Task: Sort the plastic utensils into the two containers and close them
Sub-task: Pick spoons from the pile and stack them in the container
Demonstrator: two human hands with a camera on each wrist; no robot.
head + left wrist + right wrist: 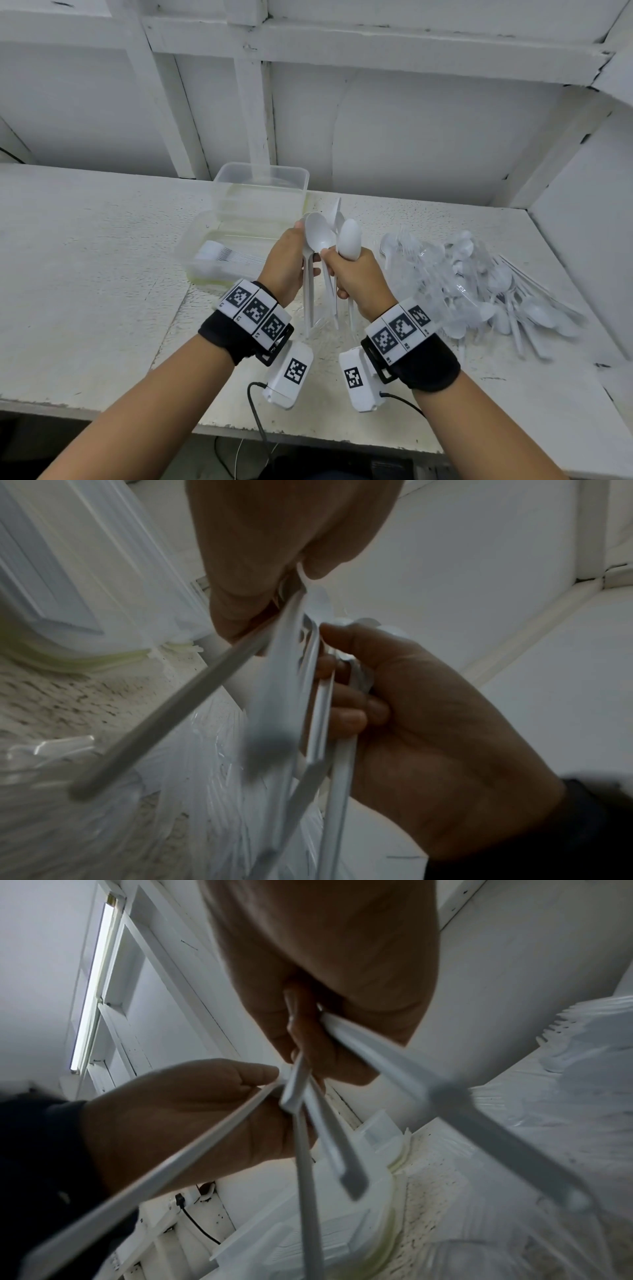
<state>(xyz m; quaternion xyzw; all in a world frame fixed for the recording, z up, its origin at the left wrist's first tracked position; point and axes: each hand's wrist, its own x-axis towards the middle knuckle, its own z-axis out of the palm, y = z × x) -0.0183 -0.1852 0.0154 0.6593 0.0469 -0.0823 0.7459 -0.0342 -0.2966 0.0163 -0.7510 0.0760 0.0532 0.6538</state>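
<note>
1. Two hands are raised together above the speckled white worktop [102, 240], each grasping white plastic spoons [320, 236] bowl-up, handles hanging down.
2. Her left hand [286, 265] curls round a spoon or two by the handle; the right hand [356, 279] clenches a small bunch, several handles fanning out beneath it.
3. Behind the left hand sit two clear rectangular plastic containers: the near container [191, 246] has white plastic forks [222, 255] lying inside, and the far container [262, 186] is touching it at the back.
4. Just right of the hands lies a loose heap of white utensils [496, 294] amid clear wrapping.
</note>
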